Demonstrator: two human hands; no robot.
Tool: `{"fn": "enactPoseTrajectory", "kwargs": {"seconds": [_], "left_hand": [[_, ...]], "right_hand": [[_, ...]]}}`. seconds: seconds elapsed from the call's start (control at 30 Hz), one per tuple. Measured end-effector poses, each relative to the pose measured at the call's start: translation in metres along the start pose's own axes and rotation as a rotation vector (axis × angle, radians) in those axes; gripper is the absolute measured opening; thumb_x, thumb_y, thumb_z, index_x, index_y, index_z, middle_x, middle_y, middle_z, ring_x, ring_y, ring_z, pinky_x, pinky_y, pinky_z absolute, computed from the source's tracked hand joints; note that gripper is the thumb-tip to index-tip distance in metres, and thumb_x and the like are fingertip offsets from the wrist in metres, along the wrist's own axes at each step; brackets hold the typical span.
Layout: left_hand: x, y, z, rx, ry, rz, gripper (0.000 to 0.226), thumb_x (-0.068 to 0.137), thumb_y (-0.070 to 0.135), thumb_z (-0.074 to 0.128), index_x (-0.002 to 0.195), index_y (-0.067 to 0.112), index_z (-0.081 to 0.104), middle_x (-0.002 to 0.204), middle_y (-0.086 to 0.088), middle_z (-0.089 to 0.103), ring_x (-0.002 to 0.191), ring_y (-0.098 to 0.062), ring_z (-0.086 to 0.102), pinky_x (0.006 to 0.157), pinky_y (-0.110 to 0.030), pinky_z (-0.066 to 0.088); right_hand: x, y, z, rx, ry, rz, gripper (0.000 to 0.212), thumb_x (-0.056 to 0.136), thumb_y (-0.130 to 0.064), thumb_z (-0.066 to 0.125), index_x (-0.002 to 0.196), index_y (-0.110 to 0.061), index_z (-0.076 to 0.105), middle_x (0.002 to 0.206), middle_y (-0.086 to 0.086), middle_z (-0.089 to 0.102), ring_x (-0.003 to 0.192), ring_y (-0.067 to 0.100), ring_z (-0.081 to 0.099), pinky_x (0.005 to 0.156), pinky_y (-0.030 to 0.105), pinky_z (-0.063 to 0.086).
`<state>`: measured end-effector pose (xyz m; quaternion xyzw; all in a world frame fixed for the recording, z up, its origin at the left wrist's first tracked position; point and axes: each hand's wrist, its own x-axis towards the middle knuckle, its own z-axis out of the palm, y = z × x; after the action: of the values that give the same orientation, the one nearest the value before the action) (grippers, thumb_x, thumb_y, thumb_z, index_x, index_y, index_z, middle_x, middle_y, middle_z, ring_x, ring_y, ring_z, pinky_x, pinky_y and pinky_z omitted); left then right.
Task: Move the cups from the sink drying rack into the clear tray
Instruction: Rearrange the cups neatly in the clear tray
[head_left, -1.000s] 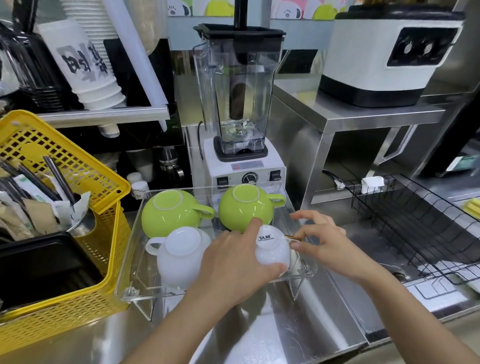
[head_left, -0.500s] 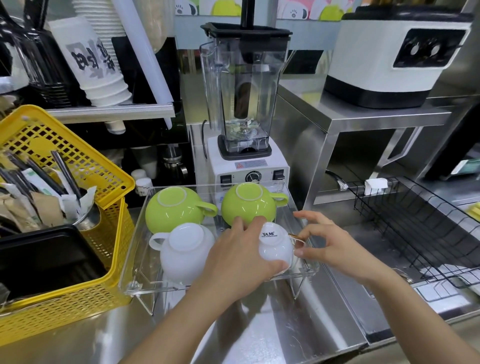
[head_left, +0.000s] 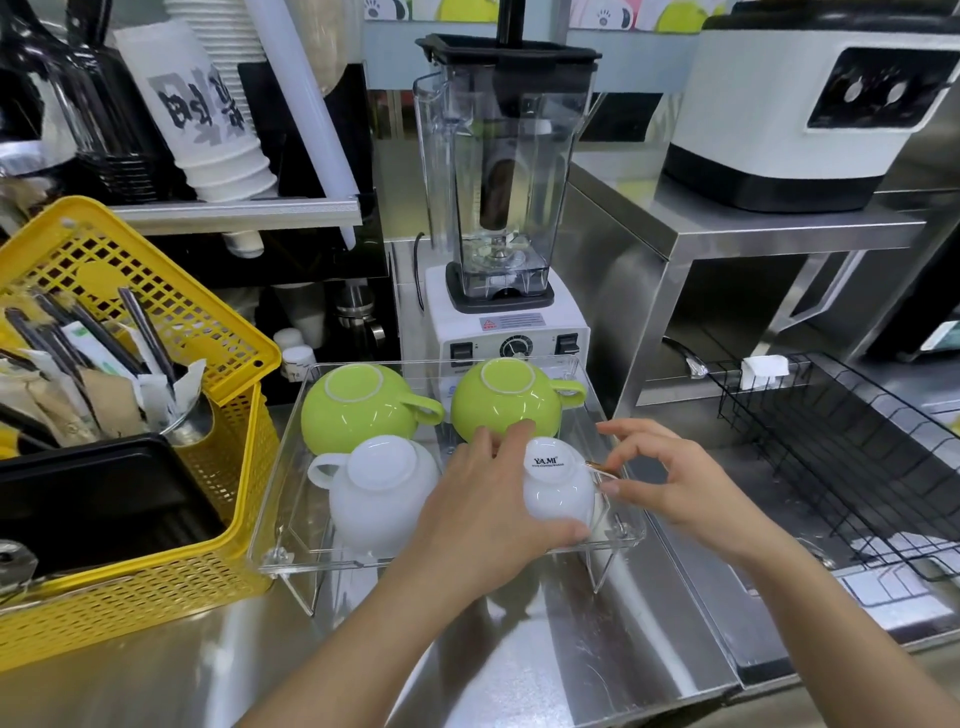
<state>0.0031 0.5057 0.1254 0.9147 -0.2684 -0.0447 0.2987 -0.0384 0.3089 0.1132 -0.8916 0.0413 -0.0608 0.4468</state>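
Observation:
The clear tray (head_left: 280, 525) stands on legs on the steel counter. Upside down inside it are two green cups (head_left: 358, 410) (head_left: 506, 400) at the back and a large white cup (head_left: 382, 491) at the front left. My left hand (head_left: 488, 509) wraps around a small white cup (head_left: 558, 488), which is inverted at the tray's front right. My right hand (head_left: 670, 478) pinches that cup's thin gold handle with thumb and forefinger. The black wire drying rack (head_left: 852, 467) over the sink at the right shows no cups.
A yellow basket (head_left: 171, 566) with utensils and a black bin sits left of the tray. A blender (head_left: 506, 218) stands right behind the tray. A steel shelf with a white appliance (head_left: 810, 109) is at the back right. Paper cup stacks (head_left: 218, 119) hang at the upper left.
Both hands have stayed on the small white cup, with only a slight shift of the fingers. The view has crept a little lower and closer.

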Motion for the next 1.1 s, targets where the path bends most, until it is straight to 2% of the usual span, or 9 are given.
{"fn": "enactPoseTrajectory", "kwargs": {"seconds": [0.1,0.2,0.27,0.37,0.5,0.67,0.77,0.87,1.1], "left_hand": [[-0.006,0.001,-0.011,0.016,0.090,0.061,0.091,0.067,0.059,0.068,0.141,0.033,0.021,0.142,0.005,0.025,0.132,-0.016,0.022,0.104,-0.028,0.024],[-0.016,-0.005,-0.035,-0.035,0.275,0.153,0.071,0.073,0.058,0.063,0.134,0.032,0.038,0.132,0.011,0.038,0.124,-0.008,0.029,0.095,-0.016,0.022],[-0.021,-0.018,-0.056,-0.041,0.311,0.167,0.065,0.073,0.055,0.064,0.129,0.031,0.043,0.122,0.014,0.043,0.119,-0.005,0.031,0.090,-0.013,0.019],[-0.022,-0.045,-0.081,0.069,0.186,0.104,0.072,0.069,0.056,0.065,0.132,0.036,0.038,0.134,0.012,0.039,0.127,-0.009,0.027,0.102,-0.022,0.020],[-0.024,-0.072,-0.091,0.093,-0.102,-0.050,0.088,0.070,0.050,0.072,0.141,0.039,0.021,0.148,0.011,0.026,0.137,-0.012,0.021,0.111,-0.032,0.021],[-0.027,-0.083,-0.082,0.117,-0.133,-0.042,0.103,0.057,0.064,0.058,0.145,0.032,0.014,0.150,0.008,0.025,0.138,-0.012,0.021,0.110,-0.026,0.019],[-0.029,-0.087,-0.084,0.161,-0.183,0.004,0.101,0.064,0.052,0.071,0.145,0.034,0.013,0.150,0.011,0.023,0.138,-0.011,0.019,0.111,-0.027,0.017],[-0.026,-0.090,-0.084,0.224,-0.175,0.040,0.100,0.067,0.038,0.074,0.144,0.037,0.011,0.149,0.013,0.024,0.137,-0.011,0.021,0.110,-0.028,0.018],[-0.030,-0.097,-0.083,0.206,0.068,0.225,0.089,0.053,0.048,0.076,0.130,0.043,0.032,0.128,0.019,0.045,0.118,-0.005,0.039,0.095,-0.035,0.042]], "right_hand": [[0.001,-0.002,-0.001,-0.040,0.029,-0.015,0.028,0.060,-0.039,0.074,0.086,-0.034,0.064,0.120,-0.029,0.051,0.121,0.004,0.046,0.111,0.053,0.020],[0.002,-0.013,-0.003,-0.048,0.154,-0.122,0.024,0.065,-0.034,0.076,0.086,-0.036,0.063,0.116,-0.028,0.053,0.115,-0.006,0.046,0.109,0.050,0.026],[0.002,-0.028,0.002,-0.075,0.184,-0.234,0.022,0.071,-0.028,0.075,0.089,-0.034,0.062,0.115,-0.024,0.055,0.110,-0.012,0.045,0.108,0.036,0.029],[0.002,-0.059,0.021,-0.195,0.093,-0.385,0.036,0.072,-0.046,0.061,0.100,-0.022,0.062,0.115,-0.009,0.060,0.109,-0.008,0.045,0.096,0.014,0.028],[0.012,-0.084,0.063,-0.512,-0.079,-0.498,0.061,0.073,-0.060,0.041,0.114,-0.016,0.055,0.115,0.001,0.060,0.110,0.017,0.048,0.088,0.026,0.027],[0.024,-0.106,0.101,-0.572,-0.212,-0.470,0.054,0.077,-0.054,0.059,0.110,-0.013,0.049,0.111,0.005,0.057,0.102,0.025,0.051,0.077,0.032,0.033],[0.026,-0.109,0.106,-0.572,-0.244,-0.437,0.058,0.071,-0.049,0.066,0.112,-0.014,0.045,0.114,0.005,0.059,0.103,0.027,0.054,0.079,0.037,0.040],[0.027,-0.106,0.107,-0.545,-0.257,-0.402,0.057,0.070,-0.040,0.069,0.116,-0.016,0.044,0.115,0.004,0.059,0.105,0.025,0.053,0.083,0.038,0.041],[0.027,-0.099,0.101,-0.519,-0.163,-0.529,0.063,0.067,-0.038,0.071,0.122,-0.017,0.047,0.117,0.002,0.059,0.107,0.024,0.052,0.087,0.038,0.039]]}}
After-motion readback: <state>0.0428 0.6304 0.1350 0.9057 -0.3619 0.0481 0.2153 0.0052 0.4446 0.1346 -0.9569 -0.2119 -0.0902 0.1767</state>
